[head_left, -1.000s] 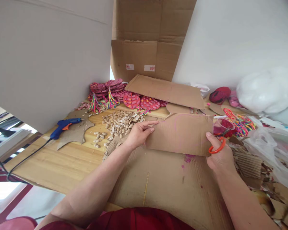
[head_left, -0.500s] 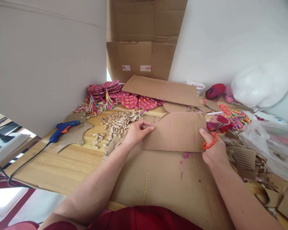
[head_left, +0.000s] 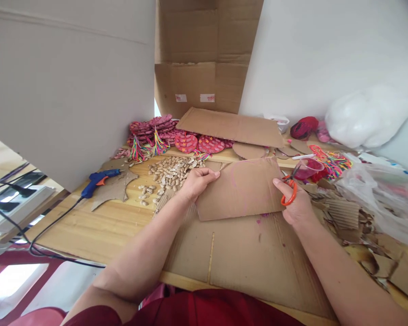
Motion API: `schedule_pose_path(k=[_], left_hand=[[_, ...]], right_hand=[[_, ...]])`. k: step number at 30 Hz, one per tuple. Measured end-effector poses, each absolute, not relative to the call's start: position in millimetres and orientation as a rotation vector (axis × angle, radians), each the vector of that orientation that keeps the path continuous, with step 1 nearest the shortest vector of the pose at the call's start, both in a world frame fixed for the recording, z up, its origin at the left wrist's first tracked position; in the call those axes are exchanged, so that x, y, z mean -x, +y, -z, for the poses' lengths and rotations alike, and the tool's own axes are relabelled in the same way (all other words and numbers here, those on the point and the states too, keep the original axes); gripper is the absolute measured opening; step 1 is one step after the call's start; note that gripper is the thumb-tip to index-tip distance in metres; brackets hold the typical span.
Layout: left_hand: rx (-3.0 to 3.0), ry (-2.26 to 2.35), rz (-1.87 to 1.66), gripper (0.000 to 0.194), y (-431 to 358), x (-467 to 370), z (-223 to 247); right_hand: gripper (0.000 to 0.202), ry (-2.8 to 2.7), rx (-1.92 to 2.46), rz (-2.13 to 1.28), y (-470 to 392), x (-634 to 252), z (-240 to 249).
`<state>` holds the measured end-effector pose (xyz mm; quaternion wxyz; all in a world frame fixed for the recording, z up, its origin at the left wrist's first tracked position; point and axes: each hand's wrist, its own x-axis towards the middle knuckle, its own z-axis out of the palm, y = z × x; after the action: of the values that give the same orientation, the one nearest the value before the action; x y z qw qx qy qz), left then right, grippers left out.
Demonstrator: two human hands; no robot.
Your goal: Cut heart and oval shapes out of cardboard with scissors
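Two bare hands held one flat cardboard piece between them, above the near part of the worktable. The left hand was nearly closed, thumb and forefinger pinching the upper left edge, the other fingers curled. The right hand was partly closed: its thumb pressed on the face at the right edge, with the fingers largely hidden behind. It also carried orange-handled scissors, blades pointing up and away from the wearer.

The cardboard piece was brown and roughly rectangular, with faint pink curved lines on its face and an uneven upper left edge. It sat slightly tilted, right end higher. Whether its lower edge touched the cardboard mat beneath could not be determined. The mat had a narrow slit and purple stains.

To the right lay corrugated scraps and a clear plastic bag; just beyond the scissors stood a pink translucent cup. To the left, a blue hot glue gun rested by a torn cardboard offcut, and peanut shells were heaped beside the left hand. Farther back were red-pink decorated discs, multicoloured tassels and a larger cardboard sheet. A tall cardboard panel stood at the rear.
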<state>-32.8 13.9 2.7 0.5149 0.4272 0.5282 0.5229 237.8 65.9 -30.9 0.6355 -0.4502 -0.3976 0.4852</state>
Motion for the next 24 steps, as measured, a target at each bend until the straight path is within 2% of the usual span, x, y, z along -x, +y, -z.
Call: schedule_pose_path(k=[4,12,24], left_hand=[[-0.99,1.215,-1.21,0.046,16,34,0],[-1.005,1.223,-1.228,0.062,24,38,6],[-1.041,1.197,-1.206,0.052,18,36,4]], right_hand=[[0.035,-0.935,1.084,-1.223,66,-239,28],[0.041,-0.903,1.12,-1.145,69,-239,32],[0.034,-0.886,1.143,-1.137,71,-238,35]])
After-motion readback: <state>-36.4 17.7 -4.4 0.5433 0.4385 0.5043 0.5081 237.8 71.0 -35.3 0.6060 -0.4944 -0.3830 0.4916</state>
